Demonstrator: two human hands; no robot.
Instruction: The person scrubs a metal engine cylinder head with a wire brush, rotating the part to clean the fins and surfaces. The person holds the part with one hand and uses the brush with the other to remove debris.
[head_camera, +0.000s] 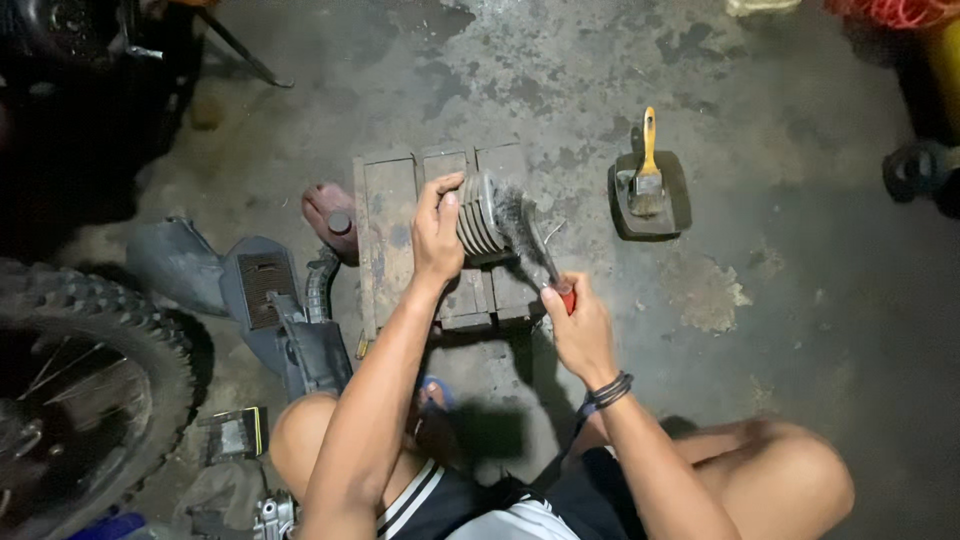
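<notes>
A ribbed metal cylinder, grey and dull with a stack of thin cooling fins around it, lies on its side on a low wooden block set on the floor. The fins look grimy, with darker dirt between them. The left hand is closed over the cylinder's left end, fingers curled across the top and thumb beside them, pinning it to the wood. The right hand is wrapped tightly around the red handle of a wire brush, whose bristled head lies against the cylinder's right side. A dark band sits on the right wrist.

The wooden block is made of worn planks, stained and scuffed. Just beside it on the right a paintbrush with a yellow handle rests in a small dark tray. On the left of the block a sandalled foot touches its edge, and dark plastic motorcycle parts lie near it.

The concrete floor is grey, blotched and patchy with damp-looking stains. A knobby tyre fills the lower left corner. The light is dim, and the corners fall into shadow.
</notes>
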